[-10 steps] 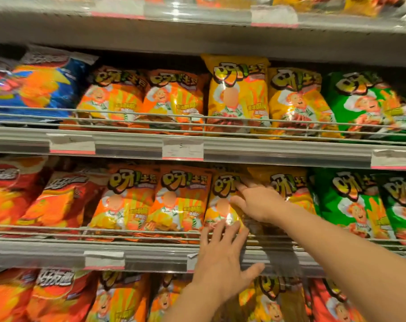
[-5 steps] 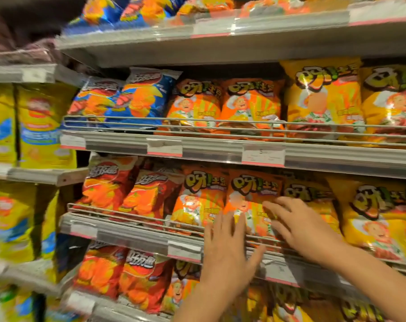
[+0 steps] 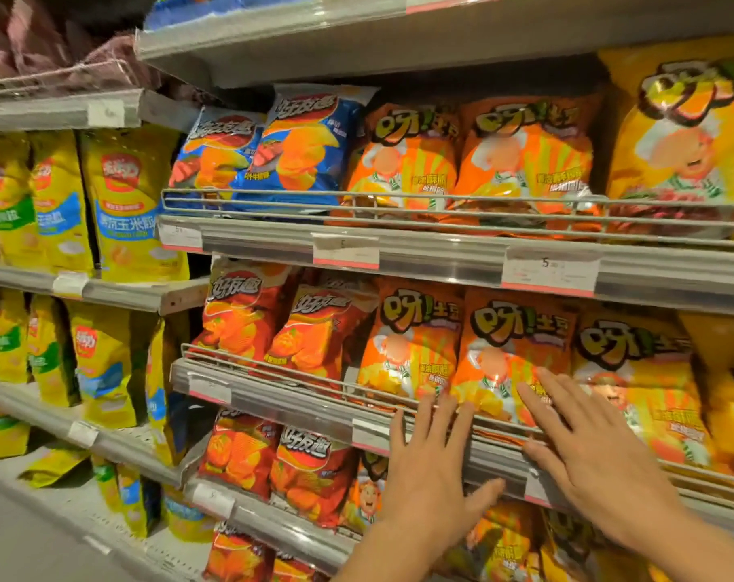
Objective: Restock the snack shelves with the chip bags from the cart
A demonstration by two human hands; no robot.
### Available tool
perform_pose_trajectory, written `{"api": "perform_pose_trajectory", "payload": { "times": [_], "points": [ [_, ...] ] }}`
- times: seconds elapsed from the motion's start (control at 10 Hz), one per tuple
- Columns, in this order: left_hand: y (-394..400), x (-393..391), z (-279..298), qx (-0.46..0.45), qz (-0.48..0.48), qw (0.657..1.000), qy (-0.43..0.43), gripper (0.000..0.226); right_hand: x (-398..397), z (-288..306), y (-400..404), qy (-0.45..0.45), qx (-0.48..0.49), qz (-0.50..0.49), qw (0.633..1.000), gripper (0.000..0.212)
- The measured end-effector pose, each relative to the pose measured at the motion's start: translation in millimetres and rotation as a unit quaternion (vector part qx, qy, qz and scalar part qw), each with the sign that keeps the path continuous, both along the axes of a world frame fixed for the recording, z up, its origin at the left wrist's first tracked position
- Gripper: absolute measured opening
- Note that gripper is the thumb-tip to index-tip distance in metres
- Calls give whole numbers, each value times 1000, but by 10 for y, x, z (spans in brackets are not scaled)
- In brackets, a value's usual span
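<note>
Head view: we spread our left hand (image 3: pixel 430 476) flat, holding nothing, against the grey metal shelf rail (image 3: pixel 298 407); our right hand (image 3: pixel 600 459), also open-fingered, rests against the glossy orange chip bag (image 3: pixel 503 354) standing behind it.

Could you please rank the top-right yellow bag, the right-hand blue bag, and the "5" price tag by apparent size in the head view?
1. Yellow bag, though cropped and nearer.
2. Blue bag.
3. Price tag.

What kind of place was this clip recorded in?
Most likely a supermarket or convenience store snack aisle. Tiered metal shelves carry rows of chip bags behind wire front rails, and paper price tags sit in strips along the shelf edges.
</note>
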State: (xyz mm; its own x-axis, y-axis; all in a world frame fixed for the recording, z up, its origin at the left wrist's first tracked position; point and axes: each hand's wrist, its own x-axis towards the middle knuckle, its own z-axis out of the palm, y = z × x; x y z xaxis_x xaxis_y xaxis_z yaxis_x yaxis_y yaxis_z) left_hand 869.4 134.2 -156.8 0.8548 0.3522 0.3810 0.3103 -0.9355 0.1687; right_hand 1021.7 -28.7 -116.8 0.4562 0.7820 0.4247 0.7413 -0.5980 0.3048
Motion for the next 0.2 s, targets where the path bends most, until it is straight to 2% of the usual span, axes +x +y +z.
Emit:
{"api": "perform_pose_trajectory", "payload": {
  "times": [0.1,0.2],
  "points": [
    [10,-89,335,-60,-22,994,84,92,-205,165,-57,28,0,-24,999,82],
    [-66,-228,640,-81,-49,987,127,94,-374,167,-124,60,51,-15,997,86]
  ]
}}
